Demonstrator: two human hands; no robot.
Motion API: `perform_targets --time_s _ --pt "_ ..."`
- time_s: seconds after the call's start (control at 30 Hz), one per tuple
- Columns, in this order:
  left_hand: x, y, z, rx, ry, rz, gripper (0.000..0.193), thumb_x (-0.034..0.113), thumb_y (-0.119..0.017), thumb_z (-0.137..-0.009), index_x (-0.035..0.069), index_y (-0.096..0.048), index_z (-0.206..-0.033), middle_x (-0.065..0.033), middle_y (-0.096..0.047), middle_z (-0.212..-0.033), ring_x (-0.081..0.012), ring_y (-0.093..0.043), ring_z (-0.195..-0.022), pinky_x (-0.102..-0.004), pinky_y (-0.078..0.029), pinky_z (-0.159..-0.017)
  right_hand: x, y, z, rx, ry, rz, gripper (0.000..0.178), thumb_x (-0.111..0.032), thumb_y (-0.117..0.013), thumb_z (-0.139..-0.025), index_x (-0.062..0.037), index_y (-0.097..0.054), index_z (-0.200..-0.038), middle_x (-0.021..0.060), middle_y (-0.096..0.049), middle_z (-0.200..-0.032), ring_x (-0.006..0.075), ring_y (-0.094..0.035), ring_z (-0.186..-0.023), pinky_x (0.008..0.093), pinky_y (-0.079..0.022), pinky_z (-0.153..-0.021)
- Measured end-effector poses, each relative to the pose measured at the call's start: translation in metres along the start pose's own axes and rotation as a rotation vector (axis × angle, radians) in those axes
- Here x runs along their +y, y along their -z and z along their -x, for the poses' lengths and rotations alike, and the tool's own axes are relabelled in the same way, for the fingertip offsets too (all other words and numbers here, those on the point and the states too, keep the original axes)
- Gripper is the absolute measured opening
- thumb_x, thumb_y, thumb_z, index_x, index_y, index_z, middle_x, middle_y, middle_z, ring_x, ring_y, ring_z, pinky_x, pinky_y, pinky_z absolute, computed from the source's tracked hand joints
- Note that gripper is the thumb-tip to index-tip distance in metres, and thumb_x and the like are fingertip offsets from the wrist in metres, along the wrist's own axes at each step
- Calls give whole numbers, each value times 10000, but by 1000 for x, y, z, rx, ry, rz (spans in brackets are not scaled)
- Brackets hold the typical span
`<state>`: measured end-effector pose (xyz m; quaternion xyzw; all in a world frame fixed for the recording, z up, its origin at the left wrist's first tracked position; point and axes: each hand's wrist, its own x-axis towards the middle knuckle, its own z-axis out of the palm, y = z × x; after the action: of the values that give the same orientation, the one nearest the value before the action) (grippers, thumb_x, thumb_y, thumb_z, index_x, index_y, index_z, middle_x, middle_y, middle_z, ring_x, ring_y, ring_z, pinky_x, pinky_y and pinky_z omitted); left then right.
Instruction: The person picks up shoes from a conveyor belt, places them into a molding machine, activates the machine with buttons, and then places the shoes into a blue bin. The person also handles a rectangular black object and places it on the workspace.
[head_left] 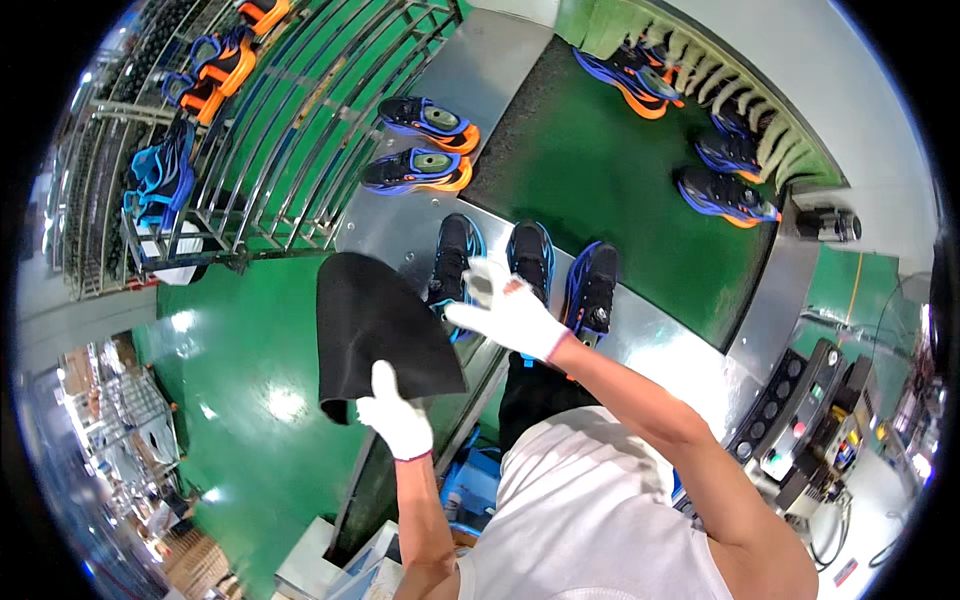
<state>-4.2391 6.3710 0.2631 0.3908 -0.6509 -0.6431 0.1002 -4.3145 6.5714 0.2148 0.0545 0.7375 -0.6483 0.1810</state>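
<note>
My left hand (pixel 400 418), in a white glove, grips the lower edge of a curved, flexible black sheet (pixel 375 320), its thumb over the near side. Also gloved in white, my right hand (pixel 515 318) hovers over the near shoes with thumb and fingers apart and nothing in them. Below it, three black shoes with blue trim stand in a row on the metal ledge: a left shoe (pixel 455 250), a middle shoe (pixel 530 250) and a right shoe (pixel 593 280). My right hand partly covers the left and middle ones.
Two black shoes (pixel 418 171) with orange and blue soles lie on the metal plate. More shoes (pixel 725 200) sit on the green conveyor belt (pixel 590 170) by a fringed curtain (pixel 780 140). A metal rack (pixel 290 140) with shoes stands left. A control panel (pixel 790 400) is at right.
</note>
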Motion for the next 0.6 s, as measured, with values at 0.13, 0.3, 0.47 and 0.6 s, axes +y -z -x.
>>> perform_targets --time_s 0.13,0.3,0.47,0.6 --pt "1 -33 41 -350 -642 -591 457 194 -714 -996 -67 -597 -1353 -196 -696 -1190 -278 -680 -1028 -440 -579 -879 -35 46 90 -152 -397 -434 706 -448 -726 -956 40 -518 -1422 185 -622 -1368 259 -638 -1200 407 -520 -1040" --pt "-14 -96 133 -647 -510 -177 398 116 -726 -985 -68 -605 -1316 -152 -678 -1270 -218 -659 -1046 -389 -547 -935 -38 78 167 310 -485 -1182 440 -327 -718 -994 -50 -629 -1324 60 -693 -1233 164 -666 -1102 349 -580 -951" --pt "-77 -122 212 -918 -238 -573 391 254 -763 -971 -95 -693 -1133 -170 -756 -1113 -207 -696 -889 -368 -555 -812 52 139 250 847 -195 -821 497 -255 -722 -981 14 -604 -1382 129 -688 -1305 215 -652 -1200 330 -517 -1023" --pt "-179 -118 257 -1246 -444 -602 458 377 -644 -1024 -67 -705 -1113 -132 -779 -1068 -202 -713 -795 -355 -551 -772 205 155 329 1097 -338 -261 663 -381 -698 -958 56 -553 -1434 279 -625 -1381 351 -583 -1336 368 -431 -1117"
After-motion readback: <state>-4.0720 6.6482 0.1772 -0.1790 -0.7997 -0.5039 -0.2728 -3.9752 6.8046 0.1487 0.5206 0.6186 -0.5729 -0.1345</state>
